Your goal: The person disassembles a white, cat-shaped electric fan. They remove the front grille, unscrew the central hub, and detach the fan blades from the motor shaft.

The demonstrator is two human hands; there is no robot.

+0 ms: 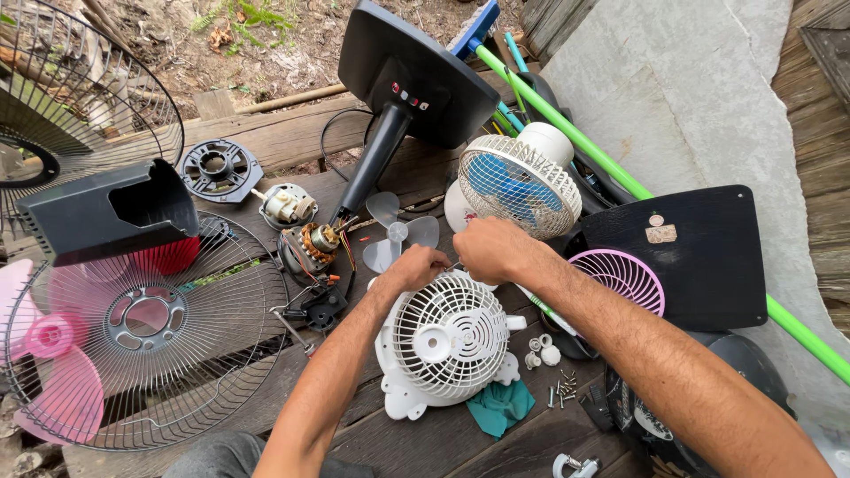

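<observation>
**A:** so what's the person actually got hold of? Looks like fan parts everywhere on that wooden deck [292, 142].

**B:** Both hands are at the far edge of a white fan housing [444, 343], the round grille thing lying face-up in the middle, near side of the deck. Left hand [416, 265] is pinched shut on its rim. Right hand [492, 250] is clenched too, right beside the left one, almost touching; there's a thin tool tip poking out between them, but I can't tell what it is.

**A:** and around it?

**B:** A teal cloth [500, 405] tucked under the housing's near edge, a few loose screws [561, 389] just right of that. Small grey fan blade [396, 232] lying just beyond the hands. Farther right, a small white fan with blue blades [518, 181]. Left of the hands there's a bare motor with copper windings [312, 248], and far left a big wire guard [150, 332] over a pink blade [55, 372].
</observation>
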